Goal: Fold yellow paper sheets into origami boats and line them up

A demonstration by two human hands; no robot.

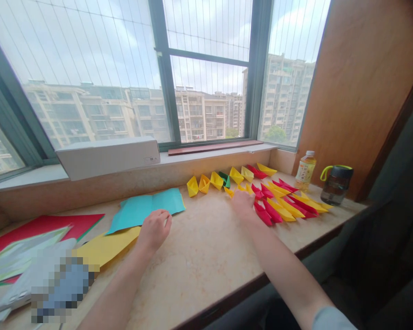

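Note:
My right hand (243, 201) reaches in among folded paper boats, its fingers closed at a yellow paper boat (229, 192) whose ends show around the hand. The fingertips themselves are mostly hidden by the back of the hand. Red and yellow boats lie in close rows to the right, such as a red boat (262, 213) and a yellow boat (281, 210). Behind stands a row of open boats, among them a yellow one (192, 187) and a green one (224, 179). My left hand (155, 229), loosely curled with nothing visible in it, is at the near edge of the turquoise paper (147, 207).
Yellow paper (108, 245), red sheets (86, 223) and a blurred-out object (64, 286) lie at left. A drink bottle (305, 170) and a dark cup (336, 185) stand at the right end. A long white box (110, 158) rests on the windowsill.

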